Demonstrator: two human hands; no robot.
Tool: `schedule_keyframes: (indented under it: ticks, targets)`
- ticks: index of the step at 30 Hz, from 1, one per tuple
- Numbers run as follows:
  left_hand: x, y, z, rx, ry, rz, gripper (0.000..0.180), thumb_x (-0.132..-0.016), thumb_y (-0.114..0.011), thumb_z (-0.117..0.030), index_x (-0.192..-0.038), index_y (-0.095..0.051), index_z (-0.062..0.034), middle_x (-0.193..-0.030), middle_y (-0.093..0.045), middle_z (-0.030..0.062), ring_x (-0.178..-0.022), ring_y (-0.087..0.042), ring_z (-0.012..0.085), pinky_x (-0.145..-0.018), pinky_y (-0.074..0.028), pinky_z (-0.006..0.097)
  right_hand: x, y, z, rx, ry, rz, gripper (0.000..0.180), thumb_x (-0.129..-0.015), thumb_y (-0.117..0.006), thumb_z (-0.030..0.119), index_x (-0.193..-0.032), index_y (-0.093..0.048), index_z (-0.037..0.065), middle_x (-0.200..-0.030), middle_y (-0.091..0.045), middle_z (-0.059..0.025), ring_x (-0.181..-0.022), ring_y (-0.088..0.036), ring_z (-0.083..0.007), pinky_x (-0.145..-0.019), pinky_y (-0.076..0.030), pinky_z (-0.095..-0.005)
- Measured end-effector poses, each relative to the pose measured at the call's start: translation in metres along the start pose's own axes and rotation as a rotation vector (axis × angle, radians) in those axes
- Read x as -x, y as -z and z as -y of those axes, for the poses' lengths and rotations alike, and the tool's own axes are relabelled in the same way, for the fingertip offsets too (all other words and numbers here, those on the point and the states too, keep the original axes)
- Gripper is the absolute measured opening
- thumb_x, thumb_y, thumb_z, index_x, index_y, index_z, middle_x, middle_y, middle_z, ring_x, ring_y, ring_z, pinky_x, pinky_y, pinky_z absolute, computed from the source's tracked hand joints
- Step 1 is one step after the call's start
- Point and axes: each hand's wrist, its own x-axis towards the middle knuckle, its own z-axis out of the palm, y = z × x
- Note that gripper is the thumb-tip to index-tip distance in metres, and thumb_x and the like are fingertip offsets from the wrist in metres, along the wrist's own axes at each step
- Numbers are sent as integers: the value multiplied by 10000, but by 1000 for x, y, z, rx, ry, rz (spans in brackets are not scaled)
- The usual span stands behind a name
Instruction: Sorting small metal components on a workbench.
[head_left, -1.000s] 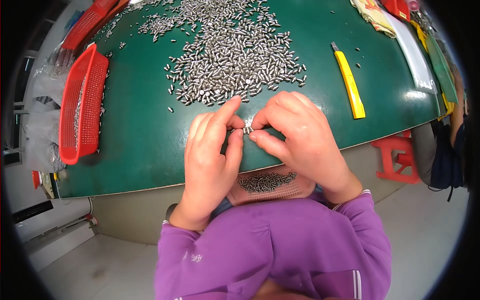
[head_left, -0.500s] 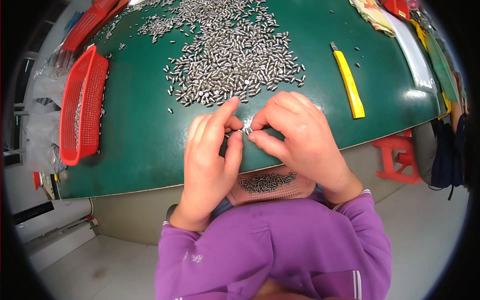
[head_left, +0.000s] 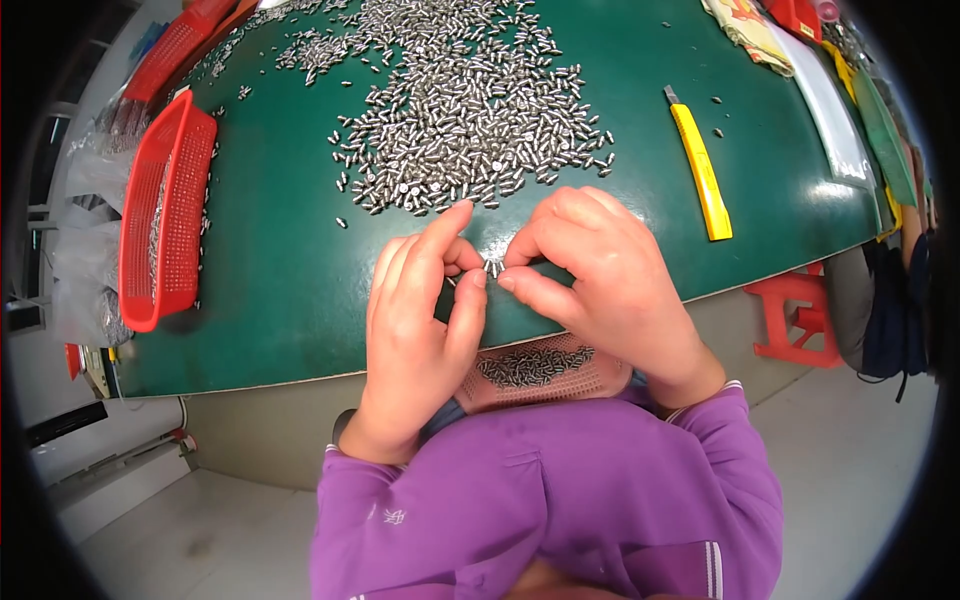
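Close to the table's front edge, my left hand (head_left: 415,310) and my right hand (head_left: 600,270) meet, thumbs and forefingers bent into pinches. Between the fingertips is a short row of small silver metal pins (head_left: 493,268), held from both sides; fingers partly cover them. Another pin shows by the left palm, inside the curl of the fingers. Beyond my hands spreads a large heap of similar pins (head_left: 460,120), short and rounded at the ends. On my lap, below the edge, rests a pink perforated basket (head_left: 590,378) with many pins in it.
A red perforated basket (head_left: 185,235) with pins stands at the left of the green table (head_left: 270,300). On the right lies a yellow utility knife (head_left: 703,180). Clear plastic bags (head_left: 85,260) hang past the left edge; a red stool (head_left: 800,320) stands on the floor at right.
My fingertips have shifted slightly around the pins, and the row between them shows a little more plainly. The heap, baskets and knife stay where they were.
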Motion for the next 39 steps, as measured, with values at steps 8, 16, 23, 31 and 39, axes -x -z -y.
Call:
schedule_keyframes:
  ticks: [8, 16, 23, 31, 39]
  targets:
    - [1, -1, -2, 47, 63, -4, 571, -815, -713, 92, -1362, -613, -40, -910, -619, 14, -860, -581, 131, -756, -483, 274, 0, 0, 0, 25, -27, 10, 180, -779, -794, 141, -836, -633, 85, -858, -581, -60, -800, -565, -284, -717, -468, -412]
    - [1, 1, -1, 69, 75, 33, 572, -800, -712, 109, -1347, -619, -30, -916, -608, 10, -856, -576, 110, -752, -473, 258, -1, -1, 4, 54, -12, -5, 178, -756, -791, 119, -840, -636, 94, -861, -583, -61, -814, -575, -285, -724, -471, -415]
    - [2, 1, 0, 107, 94, 33, 562, -801, -713, 115, -1336, -624, -30, -955, -608, 12, -857, -590, 101, -768, -484, 252, -2, -1, 7, 64, -24, 19, 177, -746, -773, 101, -858, -636, 96, -856, -585, -59, -835, -584, -281, -745, -468, -419]
    - [-1, 2, -1, 80, 74, 53, 582, -776, -721, 125, -1327, -631, -40, -956, -621, 30, -862, -605, 116, -775, -501, 254, 4, -4, 2, 55, 23, 3, 154, -782, -759, 109, -881, -641, 104, -891, -585, -55, -846, -578, -272, -762, -461, -412]
    - [-3, 3, -4, 131, 85, 74, 561, -758, -704, 112, -1295, -633, -37, -900, -656, 43, -894, -603, 217, -829, -519, 346, 11, -12, 17, 105, 29, -43, 164, -806, -722, 67, -938, -625, 70, -875, -570, -80, -813, -570, -281, -714, -479, -410]
